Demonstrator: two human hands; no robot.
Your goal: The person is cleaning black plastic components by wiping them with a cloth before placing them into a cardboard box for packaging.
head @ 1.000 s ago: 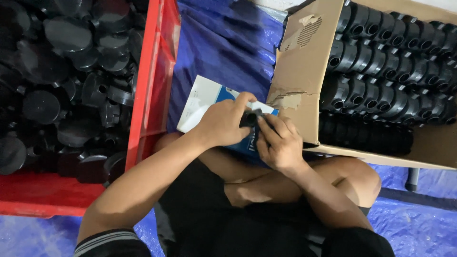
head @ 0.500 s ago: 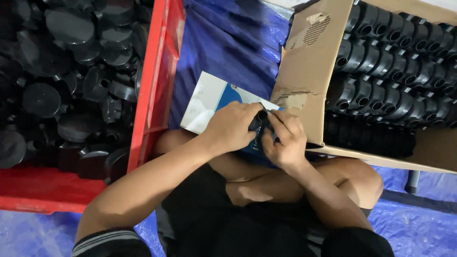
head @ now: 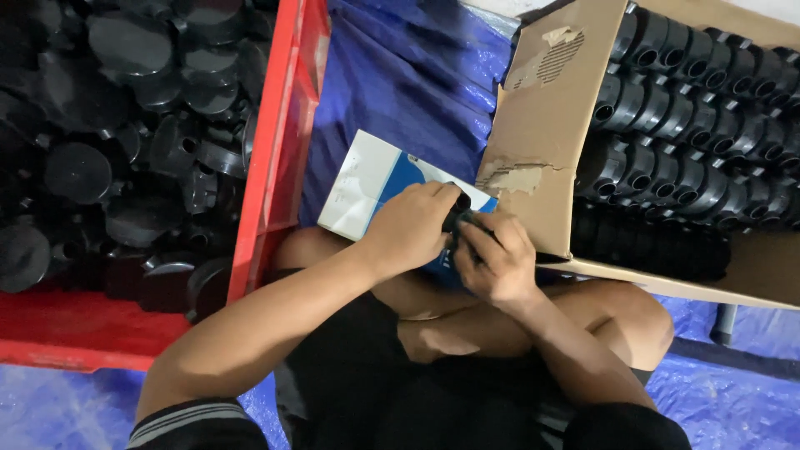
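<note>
Both hands meet over my lap, closed around one small black plastic part (head: pixel 457 218). My left hand (head: pixel 408 227) covers it from the left, with the thumb on top. My right hand (head: pixel 498 258) grips it from the right, fingers wrapped over it. Most of the part is hidden between the hands. Under them a white and blue flat box (head: pixel 367 179) rests on my crossed legs.
A red crate (head: pixel 279 150) heaped with black round plastic parts stands at the left. At the right a cardboard box (head: pixel 542 125) holds black fittings (head: pixel 692 92) packed in rows. Blue tarp (head: pixel 400 75) covers the floor between them.
The hands stayed together on the black part and shifted only slightly; my right fingers have slid a little over it. The view drifted a bit.
</note>
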